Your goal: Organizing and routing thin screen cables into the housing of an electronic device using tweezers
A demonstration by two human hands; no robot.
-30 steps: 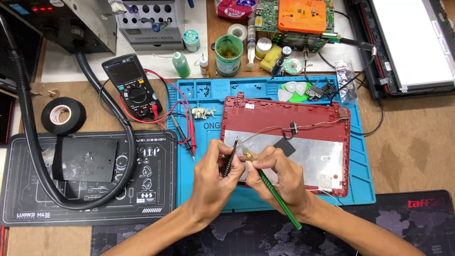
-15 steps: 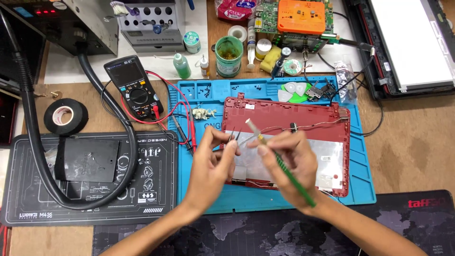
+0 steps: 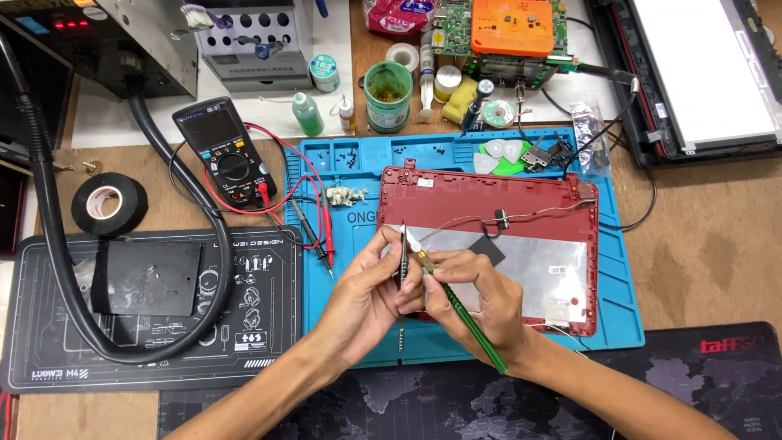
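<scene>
A wooden worktop (image 3: 700, 261) fills the view, crowded with repair gear. At its middle lies a blue silicone mat (image 3: 342, 269), and on that a red laptop lid (image 3: 489, 204) with its silvery inner face up. Over the lid's near left edge, the left hand (image 3: 371, 297) pinches black tweezers (image 3: 401, 269) between its fingers, held roughly upright. Touching it, the right hand (image 3: 476, 301) grips a green-handled brush (image 3: 460, 305) pen-fashion, pale tip pointing far-left beside the tweezers. To the left sit a black mat (image 3: 269, 326), a roll of black tape (image 3: 108, 204) and a multimeter (image 3: 228, 155) with red leads. A detached screen panel (image 3: 700, 65) lies far right.
</scene>
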